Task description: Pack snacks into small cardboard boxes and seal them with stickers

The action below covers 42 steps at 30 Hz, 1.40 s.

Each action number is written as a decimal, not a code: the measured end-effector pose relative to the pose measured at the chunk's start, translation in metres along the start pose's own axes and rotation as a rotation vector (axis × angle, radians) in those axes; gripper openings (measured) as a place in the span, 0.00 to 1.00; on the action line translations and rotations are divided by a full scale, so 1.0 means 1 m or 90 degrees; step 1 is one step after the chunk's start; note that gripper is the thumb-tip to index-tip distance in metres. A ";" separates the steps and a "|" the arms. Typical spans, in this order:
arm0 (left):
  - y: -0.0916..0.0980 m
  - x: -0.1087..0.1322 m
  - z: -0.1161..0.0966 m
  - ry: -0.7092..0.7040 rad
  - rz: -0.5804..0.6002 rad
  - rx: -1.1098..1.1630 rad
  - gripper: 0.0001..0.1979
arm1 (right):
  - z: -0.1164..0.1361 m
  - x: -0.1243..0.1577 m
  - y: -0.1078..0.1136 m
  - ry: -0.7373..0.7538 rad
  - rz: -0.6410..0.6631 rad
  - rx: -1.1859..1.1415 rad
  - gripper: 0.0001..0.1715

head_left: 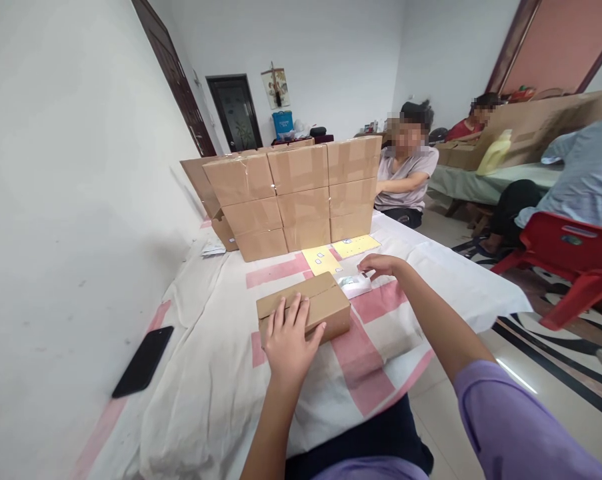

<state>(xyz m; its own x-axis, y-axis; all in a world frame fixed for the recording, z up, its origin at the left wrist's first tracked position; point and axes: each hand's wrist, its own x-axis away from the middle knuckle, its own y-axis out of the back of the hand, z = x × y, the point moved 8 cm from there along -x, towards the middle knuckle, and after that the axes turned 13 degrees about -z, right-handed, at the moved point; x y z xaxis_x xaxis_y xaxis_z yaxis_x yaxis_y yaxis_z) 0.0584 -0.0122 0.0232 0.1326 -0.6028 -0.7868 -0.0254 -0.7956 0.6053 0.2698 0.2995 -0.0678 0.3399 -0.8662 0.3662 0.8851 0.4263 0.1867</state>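
A closed brown cardboard box (pixel 325 293) lies on the cloth-covered table in front of me. My left hand (pixel 291 330) rests on its top near the left end, fingers spread. Beyond the box's right end, my right hand (pixel 378 267) reaches in from the right with its fingers bent into a pinch. Just below those fingertips is a small white and clear object (pixel 355 287) that looks like a roll of tape; the contact is too small to make out. Yellow sheets (pixel 321 261) with small white labels lie behind it.
Taped cardboard boxes (pixel 303 217) stand stacked along the table's far side. A black phone (pixel 143 361) lies at the left by the wall. A person (pixel 408 170) sits beyond the stack. At right are a red plastic chair (pixel 575 247) and another table with a yellow bottle (pixel 495 152).
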 end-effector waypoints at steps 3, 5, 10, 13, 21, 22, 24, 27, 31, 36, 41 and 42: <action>0.000 0.000 0.000 0.002 -0.004 0.001 0.24 | -0.003 -0.001 0.004 -0.010 0.002 0.007 0.12; 0.000 -0.001 0.000 0.000 -0.007 0.003 0.23 | -0.008 -0.001 0.006 -0.009 0.002 -0.007 0.13; 0.000 -0.002 0.000 -0.009 -0.012 0.003 0.24 | -0.023 0.002 0.011 -0.001 -0.006 -0.077 0.13; -0.001 -0.001 0.001 -0.010 -0.012 0.000 0.24 | -0.027 0.003 0.016 0.005 -0.027 -0.123 0.12; -0.001 -0.001 0.000 -0.015 -0.020 -0.005 0.24 | -0.022 0.019 0.026 0.075 -0.160 -0.211 0.10; -0.001 -0.001 0.000 -0.016 -0.021 -0.005 0.23 | -0.020 0.022 0.025 0.089 -0.179 -0.213 0.09; 0.000 -0.001 0.000 -0.021 -0.025 -0.009 0.23 | -0.019 0.026 0.021 0.115 -0.218 -0.209 0.09; 0.000 0.000 -0.001 -0.027 -0.027 -0.012 0.23 | -0.018 0.027 0.013 0.137 -0.267 -0.184 0.10; -0.001 0.000 -0.001 -0.027 -0.027 -0.009 0.23 | -0.021 0.022 0.004 0.126 -0.332 -0.142 0.12; 0.000 0.000 0.000 -0.013 -0.020 0.003 0.23 | -0.022 0.025 0.000 0.117 -0.368 -0.142 0.12; 0.001 -0.001 0.000 -0.006 -0.020 0.016 0.23 | -0.029 0.031 0.003 0.113 -0.389 -0.169 0.11; 0.000 -0.001 0.000 -0.004 -0.019 0.015 0.23 | -0.031 0.031 0.003 0.110 -0.394 -0.173 0.11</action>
<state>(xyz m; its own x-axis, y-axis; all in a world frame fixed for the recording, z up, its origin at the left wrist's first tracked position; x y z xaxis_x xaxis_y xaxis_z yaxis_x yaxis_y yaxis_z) 0.0581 -0.0120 0.0240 0.1268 -0.5793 -0.8052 -0.0446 -0.8143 0.5788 0.2932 0.2661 -0.0839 -0.2274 -0.9674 0.1111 0.9728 -0.2205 0.0715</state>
